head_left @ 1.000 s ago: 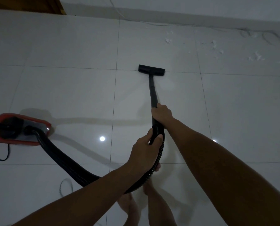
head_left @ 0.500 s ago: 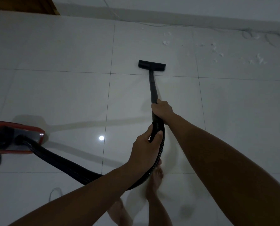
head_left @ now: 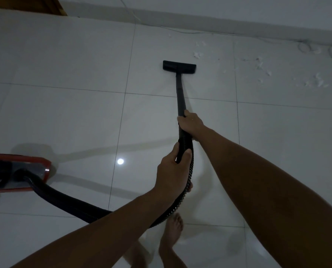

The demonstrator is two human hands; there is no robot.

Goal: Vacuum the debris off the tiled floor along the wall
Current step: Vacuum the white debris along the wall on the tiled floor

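Head view: vs 0.5 s ago the floor nozzle (head_left: 179,67) has pushed further from the hands, now well past the tile joint it sat just beyond before; the white debris (head_left: 259,63) is unchanged. The bare foot (head_left: 173,231) has stepped forward under the hose.

Vacuum: black rigid wand (head_left: 180,97) runs straight ahead from the front grip to the flat black nozzle, which sits on the tiled floor (head_left: 74,60) short of the wall (head_left: 238,12). Debris is scattered ahead and right of the nozzle, along the skirting, not touching it. Ribbed black hose (head_left: 68,202) loops back below the rear grip and left to the red canister (head_left: 20,173). A thin cable (head_left: 180,31) lies along the wall.

Hands: right hand (head_left: 191,122) is the front grip, fingers wrapped closed round the wand where it joins the hose, arm extended. Left hand (head_left: 172,169) is the rear grip, just behind, fingers and thumb curled closed round the hose.
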